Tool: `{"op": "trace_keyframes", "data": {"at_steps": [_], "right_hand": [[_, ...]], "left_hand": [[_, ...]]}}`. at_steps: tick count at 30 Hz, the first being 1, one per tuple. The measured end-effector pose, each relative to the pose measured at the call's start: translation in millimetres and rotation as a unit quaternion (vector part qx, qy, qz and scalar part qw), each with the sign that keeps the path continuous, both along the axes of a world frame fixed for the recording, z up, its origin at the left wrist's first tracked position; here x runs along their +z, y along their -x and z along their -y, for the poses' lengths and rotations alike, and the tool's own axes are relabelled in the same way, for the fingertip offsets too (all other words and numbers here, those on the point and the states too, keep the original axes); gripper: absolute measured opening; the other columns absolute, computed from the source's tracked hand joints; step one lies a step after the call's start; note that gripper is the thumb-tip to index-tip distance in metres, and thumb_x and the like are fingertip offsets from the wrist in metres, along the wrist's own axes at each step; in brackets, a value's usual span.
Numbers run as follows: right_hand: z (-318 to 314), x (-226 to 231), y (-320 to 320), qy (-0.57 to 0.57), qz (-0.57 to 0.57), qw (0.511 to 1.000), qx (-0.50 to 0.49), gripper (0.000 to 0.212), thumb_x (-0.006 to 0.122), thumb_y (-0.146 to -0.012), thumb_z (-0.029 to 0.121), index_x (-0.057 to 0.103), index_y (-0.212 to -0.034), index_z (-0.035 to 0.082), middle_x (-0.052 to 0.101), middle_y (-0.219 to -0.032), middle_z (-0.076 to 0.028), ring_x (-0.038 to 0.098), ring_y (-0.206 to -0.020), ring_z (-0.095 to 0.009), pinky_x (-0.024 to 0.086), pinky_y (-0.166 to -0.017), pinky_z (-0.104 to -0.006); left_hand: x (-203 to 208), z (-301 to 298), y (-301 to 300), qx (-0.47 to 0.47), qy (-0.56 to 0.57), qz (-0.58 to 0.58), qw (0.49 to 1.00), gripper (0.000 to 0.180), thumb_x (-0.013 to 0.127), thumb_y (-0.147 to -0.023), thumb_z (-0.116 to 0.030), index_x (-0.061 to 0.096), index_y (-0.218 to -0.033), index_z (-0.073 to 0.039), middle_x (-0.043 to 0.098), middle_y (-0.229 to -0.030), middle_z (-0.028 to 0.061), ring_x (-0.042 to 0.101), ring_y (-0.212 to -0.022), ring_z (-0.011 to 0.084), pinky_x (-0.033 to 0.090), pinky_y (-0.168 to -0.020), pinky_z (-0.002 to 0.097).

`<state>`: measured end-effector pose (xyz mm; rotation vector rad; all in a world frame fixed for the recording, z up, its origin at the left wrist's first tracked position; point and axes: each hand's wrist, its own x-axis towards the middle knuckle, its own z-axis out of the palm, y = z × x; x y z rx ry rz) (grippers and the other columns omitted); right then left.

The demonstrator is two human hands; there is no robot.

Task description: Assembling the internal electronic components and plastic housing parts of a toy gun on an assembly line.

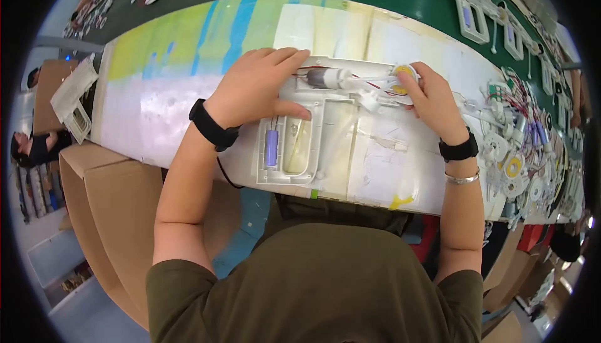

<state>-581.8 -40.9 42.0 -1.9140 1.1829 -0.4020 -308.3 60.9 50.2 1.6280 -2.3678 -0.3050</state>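
Note:
An open white plastic housing (316, 112) with a loop handle lies on the table before me. Its handle side holds a purple cylindrical battery (271, 148). A motor (325, 78) with a white end, a white rod and red wires lie along its long upper part. My left hand (260, 83) grips the housing's left corner, fingers over the far edge and thumb by the handle opening. At the far right end, my right hand (433, 97) pinches a round white part with a yellow ring (404, 79). A small white plastic piece (374, 99) sits just below the rod.
Piled parts with wires and batteries (523, 133) cover the table's right end. More white housings (466, 14) lie on the green surface beyond. A cardboard box (116, 218) stands at the lower left, near another white housing (75, 102). Other people are at the far left.

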Motion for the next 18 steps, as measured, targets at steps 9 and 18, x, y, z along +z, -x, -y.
{"op": "trace_keyframes", "data": {"at_steps": [9,18], "right_hand": [[-10,-7,-5,0.123,-0.101,0.987,0.034,0.031,0.059,-0.088,0.029,0.055,-0.088,-0.001,0.055,-0.058,-0.018,0.054,-0.048,-0.033,0.041,-0.047,-0.0355],[-43,-32,-20,0.37,-0.188,0.906,-0.085,0.025,0.057,-0.088,0.027,0.056,-0.099,0.004,0.057,-0.055,-0.011,0.058,-0.046,-0.029,0.044,-0.041,-0.0356]], "left_hand": [[-10,-8,7,0.046,0.009,0.004,0.999,0.081,0.078,-0.061,-0.04,0.047,-0.125,-0.001,0.055,-0.118,0.0133,0.054,-0.1,0.0314,0.044,-0.086,0.0377],[-9,-7,9,0.061,-0.013,-0.011,0.998,0.082,0.078,-0.058,-0.041,0.048,-0.125,-0.002,0.056,-0.115,0.0113,0.054,-0.097,0.0292,0.045,-0.084,0.0371]]}}
